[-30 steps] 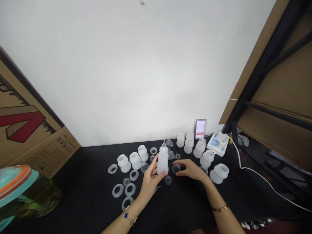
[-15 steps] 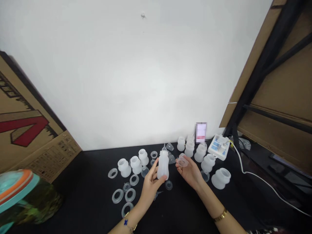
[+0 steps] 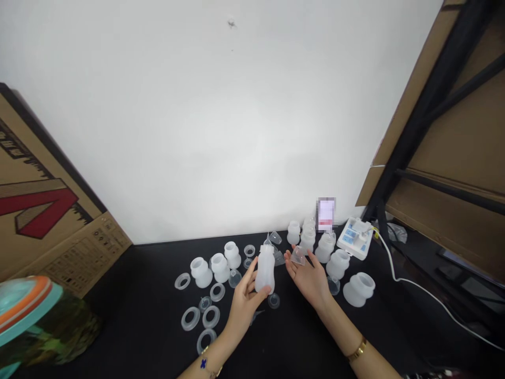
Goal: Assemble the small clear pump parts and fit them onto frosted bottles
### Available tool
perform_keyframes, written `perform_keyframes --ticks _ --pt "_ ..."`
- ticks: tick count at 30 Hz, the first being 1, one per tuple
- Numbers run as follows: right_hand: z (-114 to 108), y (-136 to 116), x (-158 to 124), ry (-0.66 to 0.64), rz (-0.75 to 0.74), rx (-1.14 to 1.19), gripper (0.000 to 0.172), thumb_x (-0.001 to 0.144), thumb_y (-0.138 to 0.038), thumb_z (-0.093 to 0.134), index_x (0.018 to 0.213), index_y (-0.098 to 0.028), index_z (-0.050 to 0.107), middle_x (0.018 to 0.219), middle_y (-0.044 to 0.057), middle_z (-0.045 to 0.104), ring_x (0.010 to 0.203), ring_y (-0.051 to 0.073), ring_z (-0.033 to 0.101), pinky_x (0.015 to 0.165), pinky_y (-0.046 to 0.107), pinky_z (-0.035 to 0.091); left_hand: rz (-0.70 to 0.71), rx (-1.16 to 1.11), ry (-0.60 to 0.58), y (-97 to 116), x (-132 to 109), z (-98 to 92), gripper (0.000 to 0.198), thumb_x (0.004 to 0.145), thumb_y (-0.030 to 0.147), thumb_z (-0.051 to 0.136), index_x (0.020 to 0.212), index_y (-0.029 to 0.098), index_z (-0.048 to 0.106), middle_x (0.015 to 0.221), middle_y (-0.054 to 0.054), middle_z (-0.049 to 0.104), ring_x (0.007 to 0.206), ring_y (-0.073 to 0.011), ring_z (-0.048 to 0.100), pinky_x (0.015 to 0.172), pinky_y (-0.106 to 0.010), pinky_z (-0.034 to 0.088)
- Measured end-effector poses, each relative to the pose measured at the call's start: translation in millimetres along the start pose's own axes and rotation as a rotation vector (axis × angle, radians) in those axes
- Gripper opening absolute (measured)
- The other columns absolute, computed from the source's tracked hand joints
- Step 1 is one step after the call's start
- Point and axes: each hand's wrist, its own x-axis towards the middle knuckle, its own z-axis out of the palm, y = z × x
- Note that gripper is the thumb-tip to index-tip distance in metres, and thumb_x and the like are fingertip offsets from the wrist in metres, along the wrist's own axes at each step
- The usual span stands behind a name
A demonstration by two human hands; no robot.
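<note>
My left hand (image 3: 245, 304) is wrapped round a slim translucent white squeeze bottle (image 3: 265, 271), upright with a pointed clear tip at its top. To its right, my right hand (image 3: 311, 284) is turned palm up with fingers loosely spread. A clear cone-shaped cap (image 3: 299, 256) lies across those fingers, held there. Behind the bottle are more clear caps (image 3: 275, 238), partly hidden by it. A small clear round piece (image 3: 273, 300) sits on the black table just right of the bottle's base. Under my left wrist shows a thin pointed piece (image 3: 256, 316), partly covered.
White wide-necked bottles stand left (image 3: 201, 272) and right (image 3: 358, 289). Several translucent rings (image 3: 190, 318) lie at left. A power strip (image 3: 355, 238) with a white cable and a blurred-out screen (image 3: 326, 215) are at the back right. A lidded jar (image 3: 47, 321) stands far left.
The clear cap has tipped over in my right hand, its wide opening turned differently. My right fingers have spread more. The left hand with the bottle has barely moved.
</note>
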Motion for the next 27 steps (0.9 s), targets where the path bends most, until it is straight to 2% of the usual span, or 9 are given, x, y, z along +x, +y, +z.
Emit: perform_keyframes --ticks 3,5,9,11,14,17,23,27 --pt "-1.2 -0.9 -0.3 0.0 -0.007 -0.007 0.03 0.09 -0.044 0.065 0.111 -0.022 0.071 0.111 0.009 0.075 0.114 0.026 0.068 0.09 0.042 0.061 0.004 0.007 -0.01 1.3 -0.6 0.4 0.089 0.079 0.043 0.082 0.156 0.026 0.04 0.125 -0.012 0.071 0.1 -0.0264 0.07 0.074 -0.028 0.058" --pt "-1.6 -1.4 -0.2 0.005 -0.013 -0.017 0.027 0.091 -0.042 0.066 0.11 -0.023 0.071 0.11 0.008 0.074 0.11 0.025 0.069 0.087 0.042 0.062 0.004 0.006 -0.011 2.1 -0.9 0.8 0.089 0.079 0.043 0.082 0.156 0.026 0.04 0.125 -0.012 0.071 0.1 -0.0264 0.07 0.074 -0.028 0.058" --pt "-1.3 -0.7 0.7 0.023 -0.01 0.011 0.02 0.093 -0.035 0.065 0.105 -0.022 0.072 0.11 0.008 0.074 0.087 0.02 0.071 0.069 0.034 0.062 -0.006 -0.015 -0.015 3.1 -1.6 2.2 0.09 0.077 0.043 0.083 0.155 0.026 0.042 0.126 -0.011 0.07 0.103 -0.027 0.07 0.077 -0.029 0.059" --pt "-1.3 0.3 1.0 0.022 -0.018 0.006 0.018 0.094 -0.037 0.063 0.098 -0.021 0.072 0.106 0.008 0.074 0.073 0.017 0.066 0.058 0.03 0.058 -0.009 -0.021 -0.016 3.6 -2.1 2.8 0.089 0.077 0.043 0.083 0.155 0.026 0.043 0.126 -0.011 0.07 0.104 -0.0273 0.07 0.078 -0.029 0.059" --pt "-1.9 1.2 1.0 0.021 -0.029 -0.04 0.024 0.096 -0.043 0.061 0.09 -0.022 0.07 0.096 0.006 0.074 0.058 0.014 0.057 0.048 0.028 0.05 -0.012 -0.018 -0.016 5.0 -3.3 3.5 0.087 0.077 0.043 0.083 0.153 0.026 0.045 0.127 -0.011 0.07 0.106 -0.0277 0.07 0.081 -0.031 0.059" --pt "-2.7 1.0 0.9 0.029 -0.025 -0.06 0.026 0.095 -0.046 0.061 0.087 -0.022 0.069 0.089 0.005 0.073 0.056 0.015 0.054 0.047 0.028 0.048 -0.02 0.001 -0.015 6.0 -4.6 3.6 0.084 0.077 0.043 0.083 0.152 0.026 0.048 0.129 -0.011 0.07 0.109 -0.029 0.069 0.084 -0.033 0.059" --pt "-3.6 0.4 0.6 -0.019 -0.04 -0.076 0.021 0.093 -0.038 0.064 0.08 -0.022 0.066 0.083 0.003 0.068 0.06 0.014 0.057 0.052 0.027 0.052 -0.018 0.002 -0.029 4.4 -5.4 2.7 0.084 0.078 0.041 0.083 0.153 0.027 0.046 0.128 -0.011 0.07 0.11 -0.029 0.069 0.084 -0.032 0.059" --pt "-6.5 1.1 2.6 0.046 0.002 -0.006 0.019 0.09 -0.033 0.07 0.076 -0.021 0.066 0.083 0.001 0.068 0.069 0.013 0.064 0.055 0.024 0.054 -0.02 -0.004 -0.033 3.3 -4.9 2.0 0.083 0.078 0.04 0.083 0.152 0.028 0.046 0.129 -0.011 0.07 0.11 -0.0291 0.069 0.085 -0.032 0.059"
